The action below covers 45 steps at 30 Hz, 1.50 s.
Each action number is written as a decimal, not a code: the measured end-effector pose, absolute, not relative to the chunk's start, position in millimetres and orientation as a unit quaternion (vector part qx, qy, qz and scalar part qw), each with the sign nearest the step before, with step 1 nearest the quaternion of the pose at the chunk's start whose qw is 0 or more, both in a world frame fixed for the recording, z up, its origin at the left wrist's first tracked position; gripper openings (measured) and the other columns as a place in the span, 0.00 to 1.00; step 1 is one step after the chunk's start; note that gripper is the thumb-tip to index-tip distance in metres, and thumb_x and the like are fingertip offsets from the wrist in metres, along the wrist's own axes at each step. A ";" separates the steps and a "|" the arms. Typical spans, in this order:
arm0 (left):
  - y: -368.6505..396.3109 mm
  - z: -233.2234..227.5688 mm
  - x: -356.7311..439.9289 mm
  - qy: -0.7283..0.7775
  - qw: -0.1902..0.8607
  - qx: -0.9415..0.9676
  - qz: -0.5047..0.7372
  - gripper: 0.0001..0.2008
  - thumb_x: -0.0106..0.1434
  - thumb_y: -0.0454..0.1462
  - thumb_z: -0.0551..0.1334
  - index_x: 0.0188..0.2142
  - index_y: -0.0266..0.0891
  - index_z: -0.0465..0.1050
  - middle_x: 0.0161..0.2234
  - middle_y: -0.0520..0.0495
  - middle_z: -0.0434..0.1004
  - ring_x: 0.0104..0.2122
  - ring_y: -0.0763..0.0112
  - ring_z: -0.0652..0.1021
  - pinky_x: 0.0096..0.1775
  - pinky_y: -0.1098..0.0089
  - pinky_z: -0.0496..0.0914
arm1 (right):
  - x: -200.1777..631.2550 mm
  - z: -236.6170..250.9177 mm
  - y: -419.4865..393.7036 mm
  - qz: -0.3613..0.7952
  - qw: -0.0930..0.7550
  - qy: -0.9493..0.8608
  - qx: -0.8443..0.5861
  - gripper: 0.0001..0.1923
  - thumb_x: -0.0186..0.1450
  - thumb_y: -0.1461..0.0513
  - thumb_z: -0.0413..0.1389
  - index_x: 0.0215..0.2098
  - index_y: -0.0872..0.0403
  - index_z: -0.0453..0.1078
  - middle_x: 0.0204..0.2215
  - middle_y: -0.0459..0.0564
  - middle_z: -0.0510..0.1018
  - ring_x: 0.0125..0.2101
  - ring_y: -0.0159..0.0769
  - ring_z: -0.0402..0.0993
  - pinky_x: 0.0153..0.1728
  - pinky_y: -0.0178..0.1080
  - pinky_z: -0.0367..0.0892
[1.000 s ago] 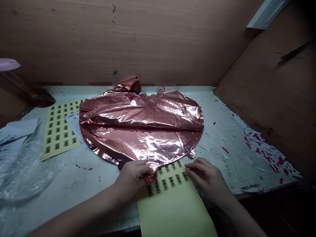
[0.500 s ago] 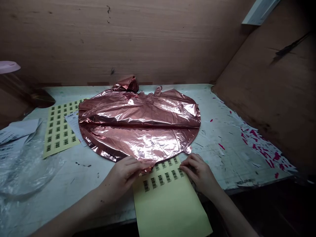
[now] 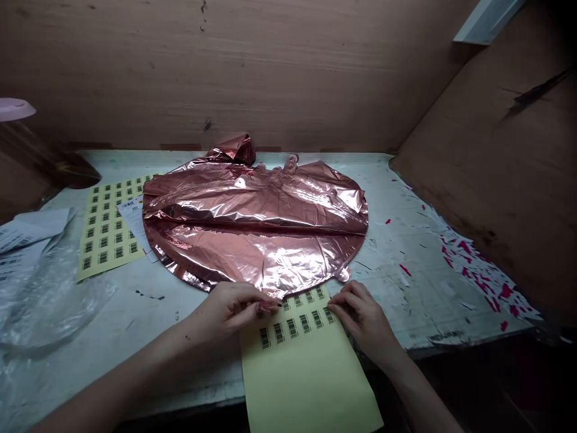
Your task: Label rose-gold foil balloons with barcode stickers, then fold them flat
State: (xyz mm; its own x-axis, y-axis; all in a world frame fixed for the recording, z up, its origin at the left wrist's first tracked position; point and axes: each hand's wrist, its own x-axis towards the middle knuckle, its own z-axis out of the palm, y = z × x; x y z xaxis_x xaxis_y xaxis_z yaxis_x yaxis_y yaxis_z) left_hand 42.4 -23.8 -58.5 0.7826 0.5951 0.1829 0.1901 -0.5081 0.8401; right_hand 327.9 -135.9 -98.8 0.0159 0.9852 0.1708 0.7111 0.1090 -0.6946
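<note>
Brown cardboard walls [image 3: 293, 72] back a pale, scuffed surface [image 3: 383, 258]. A pink foil balloon [image 3: 256, 222] lies creased across the middle of the frame. At the bottom centre, a yellow label sheet [image 3: 311, 373] reaches the balloon's near edge and hangs over the front of the surface. The left hand [image 3: 225, 307] has its fingers pinched on what looks like a reddish bit of foil at that edge. The right hand [image 3: 363, 316] has thumb and fingers together at the sheet's right edge, beside the barcodes; whether a label is lifted there is too small to tell.

With its lower end unsupported, the sheet could slide or bend if the right hand let go. A hard pull by the left hand might crease or tear the thin foil. A label caught on a wrinkle would probably stick crookedly.
</note>
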 end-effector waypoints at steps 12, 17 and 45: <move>-46.3 -75.9 41.5 0.187 0.209 0.926 0.251 0.08 0.66 0.32 0.60 0.42 0.37 0.77 0.30 0.47 0.80 0.29 0.69 0.75 0.31 0.70 0.67 | 327.0 -59.6 -176.4 0.307 0.294 -0.704 -0.569 0.08 0.72 0.63 0.46 0.35 0.49 0.63 0.39 0.52 0.70 0.42 0.41 0.67 0.41 0.44 0.69; -55.9 -83.9 45.0 0.184 0.105 0.937 0.278 0.09 0.68 0.32 0.59 0.31 0.37 0.75 0.24 0.50 0.75 0.26 0.71 0.71 0.28 0.69 0.61 | 297.5 -31.6 -142.4 0.431 0.424 -0.603 -0.521 0.05 0.71 0.59 0.51 0.36 0.49 0.63 0.33 0.49 0.71 0.35 0.37 0.70 0.36 0.39 0.70; -56.1 -90.5 42.0 0.264 0.279 0.878 0.285 0.02 0.61 0.32 0.64 0.33 0.38 0.77 0.30 0.49 0.80 0.31 0.69 0.77 0.34 0.70 0.69 | 242.9 -71.8 -108.6 0.218 0.262 -0.802 -0.491 0.07 0.63 0.66 0.56 0.39 0.51 0.66 0.37 0.52 0.71 0.37 0.42 0.69 0.33 0.42 0.70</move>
State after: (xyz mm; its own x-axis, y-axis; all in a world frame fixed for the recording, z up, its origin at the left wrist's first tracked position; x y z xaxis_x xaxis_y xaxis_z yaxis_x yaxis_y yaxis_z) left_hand 42.0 -56.1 -90.5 0.6975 0.6235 0.3533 0.3055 -0.7046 0.6404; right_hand 242.9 -108.6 -71.8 -0.3809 0.9015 0.2053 0.6728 0.4225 -0.6073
